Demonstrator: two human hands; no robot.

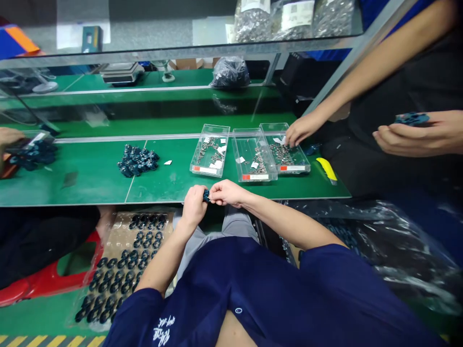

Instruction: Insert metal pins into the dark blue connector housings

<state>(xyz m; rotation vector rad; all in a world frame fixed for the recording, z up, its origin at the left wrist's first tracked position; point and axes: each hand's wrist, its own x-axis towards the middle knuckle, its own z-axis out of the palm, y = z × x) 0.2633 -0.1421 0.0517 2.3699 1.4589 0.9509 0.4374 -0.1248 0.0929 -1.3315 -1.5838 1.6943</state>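
Just over the front edge of the green bench, my left hand [195, 205] is closed around a small dark blue plastic part [206, 195]. My right hand [228, 193] meets it from the right, thumb and fingertips pinched at the part; whatever sits between those fingertips is too small to make out. Beyond my hands stand clear plastic trays: a left tray [195, 168], a middle tray [237, 168] and a right tray [306, 166], with tiny metal pieces and white paper scraps inside. A pile of dark blue parts [138, 160] lies to the left.
A co-worker's hand [302, 129] reaches into the right tray; their other hand [419, 137] holds dark parts. A yellow utility knife [327, 169] lies at the right edge. Another person's hand [9, 137] is far left. A sheet of black parts [119, 270] is below left.
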